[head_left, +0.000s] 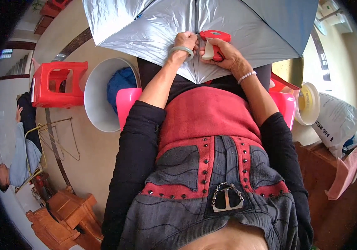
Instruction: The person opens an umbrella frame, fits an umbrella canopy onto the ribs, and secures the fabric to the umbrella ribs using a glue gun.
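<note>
The silver canopy of an umbrella [161, 39] lies spread over my knees, lined with dark ribs and a seam down its middle. With bent fingers, my left hand [186, 43] pinches the fabric beside that middle seam. My right hand [228, 56] is wrapped round a red hand tool with a white part [215, 35]; its head points toward the seam, close to my left fingers. My palm hides part of the tool, so its exact kind is unclear. What sits between my left fingertips is too small to make out.
At left stand a white bucket [99, 100] with blue cloth inside and a red plastic stool [57, 83]. A person [26, 154] reclines on a metal-framed chair at far left. To my right are a yellow-and-white tub [307, 104] and a white printed sack [336, 123].
</note>
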The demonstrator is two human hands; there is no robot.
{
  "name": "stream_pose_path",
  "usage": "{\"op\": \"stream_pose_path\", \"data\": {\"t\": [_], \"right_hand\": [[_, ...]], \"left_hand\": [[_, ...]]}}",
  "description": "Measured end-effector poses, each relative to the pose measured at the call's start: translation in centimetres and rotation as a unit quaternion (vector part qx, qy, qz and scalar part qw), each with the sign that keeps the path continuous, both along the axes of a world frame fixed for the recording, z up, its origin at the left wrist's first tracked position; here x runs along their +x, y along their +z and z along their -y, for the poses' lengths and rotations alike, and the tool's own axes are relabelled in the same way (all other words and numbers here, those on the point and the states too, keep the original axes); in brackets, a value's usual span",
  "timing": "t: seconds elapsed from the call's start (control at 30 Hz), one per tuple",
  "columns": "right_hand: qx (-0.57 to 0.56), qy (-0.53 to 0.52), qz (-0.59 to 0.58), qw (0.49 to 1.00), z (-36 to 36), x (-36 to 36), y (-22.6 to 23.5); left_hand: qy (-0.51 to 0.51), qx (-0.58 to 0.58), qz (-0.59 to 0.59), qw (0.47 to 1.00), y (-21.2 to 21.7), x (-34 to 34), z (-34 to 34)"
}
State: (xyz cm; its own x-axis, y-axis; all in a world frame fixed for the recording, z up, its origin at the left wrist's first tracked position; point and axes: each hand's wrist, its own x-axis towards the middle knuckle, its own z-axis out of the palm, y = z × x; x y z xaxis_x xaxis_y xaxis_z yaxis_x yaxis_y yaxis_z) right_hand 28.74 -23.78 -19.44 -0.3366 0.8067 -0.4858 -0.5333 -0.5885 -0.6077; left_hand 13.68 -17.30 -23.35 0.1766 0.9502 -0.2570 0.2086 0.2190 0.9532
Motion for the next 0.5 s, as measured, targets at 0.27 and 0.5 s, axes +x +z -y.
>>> {"op": "stream_pose_path", "data": {"t": [0.27,0.5], "right_hand": [[0.005,-0.007,-0.002,1.0,0.1,0.0,0.0],[0.026,0.008,0.009,1.0,-0.2,-0.2,-0.4]], "left_hand": [[0.012,-0.022,0.012,1.0,0.9,0.1,0.3],[-0.007,-0.038,0.031,0.999,1.2,-0.3,0.2]]}}
